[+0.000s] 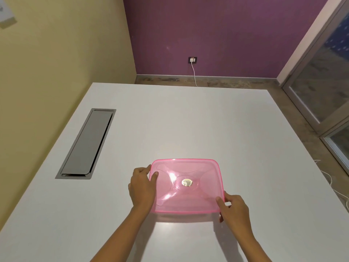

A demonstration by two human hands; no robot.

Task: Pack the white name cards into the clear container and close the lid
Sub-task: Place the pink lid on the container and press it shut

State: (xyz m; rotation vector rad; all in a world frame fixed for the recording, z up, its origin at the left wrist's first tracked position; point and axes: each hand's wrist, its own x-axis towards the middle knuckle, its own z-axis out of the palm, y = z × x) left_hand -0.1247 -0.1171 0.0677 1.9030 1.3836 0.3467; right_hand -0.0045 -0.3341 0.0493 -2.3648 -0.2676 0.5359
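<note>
Gripping a Pink-Lidded Container at Two Corners

Sitting on the white rectangular table (188, 120), toward its 6 o'clock edge, the clear plastic container (150, 175) is capped by a translucent pink rectangular lid (186, 186); contents cannot be made out through it. The left hand (142, 187) clasps the lid's 9 o'clock edge, thumb on top. The right hand (233, 208) pinches the 4 o'clock corner, thumb on top, fingers curled beneath. A grey metal cable hatch (87, 144) lies at 9 o'clock.
</note>
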